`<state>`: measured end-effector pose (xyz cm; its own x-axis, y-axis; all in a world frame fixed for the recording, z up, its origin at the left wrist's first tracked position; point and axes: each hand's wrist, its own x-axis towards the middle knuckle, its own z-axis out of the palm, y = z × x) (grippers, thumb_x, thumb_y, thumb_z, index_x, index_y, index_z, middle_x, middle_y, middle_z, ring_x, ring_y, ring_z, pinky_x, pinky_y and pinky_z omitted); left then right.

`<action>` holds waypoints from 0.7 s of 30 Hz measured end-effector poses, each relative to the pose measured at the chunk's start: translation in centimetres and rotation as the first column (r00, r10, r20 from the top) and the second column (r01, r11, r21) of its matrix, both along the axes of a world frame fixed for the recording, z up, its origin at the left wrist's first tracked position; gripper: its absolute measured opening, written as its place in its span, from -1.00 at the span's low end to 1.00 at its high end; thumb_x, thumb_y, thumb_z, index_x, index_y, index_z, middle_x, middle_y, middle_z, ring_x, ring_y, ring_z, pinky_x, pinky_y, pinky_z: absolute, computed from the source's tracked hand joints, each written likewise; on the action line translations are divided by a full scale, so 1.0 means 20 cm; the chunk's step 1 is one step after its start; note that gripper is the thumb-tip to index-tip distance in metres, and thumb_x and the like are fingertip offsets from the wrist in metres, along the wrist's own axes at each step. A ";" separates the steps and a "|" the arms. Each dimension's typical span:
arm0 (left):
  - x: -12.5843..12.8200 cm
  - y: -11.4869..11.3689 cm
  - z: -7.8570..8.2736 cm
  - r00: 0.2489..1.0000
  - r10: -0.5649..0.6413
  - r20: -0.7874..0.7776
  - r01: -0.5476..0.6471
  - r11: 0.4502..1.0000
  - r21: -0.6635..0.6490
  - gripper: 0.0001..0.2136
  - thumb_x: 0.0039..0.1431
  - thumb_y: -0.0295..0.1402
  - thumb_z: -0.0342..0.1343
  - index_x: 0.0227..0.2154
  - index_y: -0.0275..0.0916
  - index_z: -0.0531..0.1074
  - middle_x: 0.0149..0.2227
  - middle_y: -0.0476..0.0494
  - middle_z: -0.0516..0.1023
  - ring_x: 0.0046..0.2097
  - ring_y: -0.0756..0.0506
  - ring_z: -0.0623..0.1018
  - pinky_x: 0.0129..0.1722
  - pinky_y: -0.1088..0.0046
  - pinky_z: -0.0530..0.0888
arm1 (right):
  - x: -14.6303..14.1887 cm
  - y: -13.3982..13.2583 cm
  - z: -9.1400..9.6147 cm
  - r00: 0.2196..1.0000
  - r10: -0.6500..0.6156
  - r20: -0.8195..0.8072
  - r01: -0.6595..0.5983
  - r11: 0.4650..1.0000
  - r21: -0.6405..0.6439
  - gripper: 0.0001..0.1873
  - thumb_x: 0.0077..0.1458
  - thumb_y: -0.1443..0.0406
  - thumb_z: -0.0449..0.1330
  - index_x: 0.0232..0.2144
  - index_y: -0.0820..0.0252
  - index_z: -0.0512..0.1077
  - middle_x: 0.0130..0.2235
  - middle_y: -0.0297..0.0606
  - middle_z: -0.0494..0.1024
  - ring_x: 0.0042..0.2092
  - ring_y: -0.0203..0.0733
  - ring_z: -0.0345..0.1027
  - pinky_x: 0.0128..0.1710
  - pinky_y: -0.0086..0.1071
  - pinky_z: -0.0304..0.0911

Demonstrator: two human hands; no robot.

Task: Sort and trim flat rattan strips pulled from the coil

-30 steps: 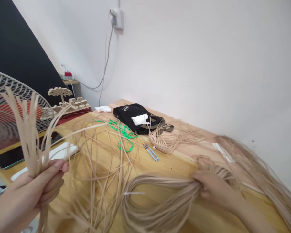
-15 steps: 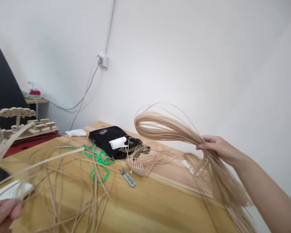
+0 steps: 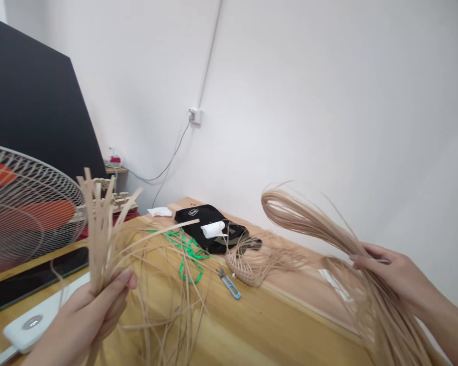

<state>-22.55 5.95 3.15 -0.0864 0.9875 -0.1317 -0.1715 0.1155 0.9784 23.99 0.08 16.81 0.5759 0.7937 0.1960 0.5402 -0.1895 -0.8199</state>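
Right hand (image 3: 391, 267) and left hand (image 3: 95, 310) each closed on pale strips

The right hand clamps a thick looped bundle (image 3: 301, 211), thumb against fingers; the loop is up before the wall and the tail hangs to the lower right. The left hand is curled tight round a smaller, upright bunch (image 3: 97, 239), its ends fanned above the fist.

Around them, the table (image 3: 259, 325) spreads between the hands. A fan (image 3: 46, 218) stands behind the left hand. Farther back lies a black bag (image 3: 193, 216), a white roll (image 3: 213, 230) on top. The phone (image 3: 34, 279) and a white device (image 3: 34, 324) lie near the left hand, which partly covers the device. Beside the bag sits a half-woven piece (image 3: 245, 269). Loose strips cross the green string (image 3: 203, 256); blue snips (image 3: 228, 282) lie just beside the woven piece.
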 end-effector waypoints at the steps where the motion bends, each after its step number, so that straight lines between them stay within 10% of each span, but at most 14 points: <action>1: 0.02 -0.01 0.03 0.999 -0.042 0.026 0.042 0.999 -0.003 -0.50 -0.24 0.14 0.18 -0.48 -0.22 0.27 -0.71 0.23 -0.08 -0.65 0.15 -0.09 -0.70 0.64 -0.08 | -0.01 0.01 -0.03 0.993 -0.038 0.110 0.040 0.999 -0.013 -0.42 -0.29 0.05 0.28 -0.17 0.20 0.45 -0.36 -0.26 0.57 -0.31 -0.08 0.41 -0.35 -0.36 0.27; 15: 0.03 -0.02 0.05 0.963 -0.195 0.184 0.206 0.978 -0.043 -0.65 -0.09 -0.03 0.19 -0.51 -0.23 0.29 -0.69 0.22 -0.16 -0.64 0.16 -0.17 -0.69 0.66 -0.11 | -0.22 0.34 -0.47 0.647 -0.091 0.757 0.184 0.982 -0.039 -0.63 0.16 0.29 0.02 -0.01 0.31 0.35 -0.07 -0.08 0.44 -0.11 0.04 0.34 -0.29 -0.26 0.22; 21: 0.22 -0.07 0.05 0.917 -0.299 0.265 0.330 0.941 -0.077 -0.55 -0.22 0.06 0.23 -0.53 -0.22 0.26 -0.75 0.26 -0.11 -0.68 0.16 -0.14 -0.72 0.65 -0.14 | -0.30 0.35 -0.76 0.511 0.110 0.853 0.107 0.976 -0.189 -0.66 0.15 0.43 0.05 0.00 0.35 0.31 -0.10 -0.06 0.44 -0.25 -0.02 0.40 -0.46 -0.30 0.19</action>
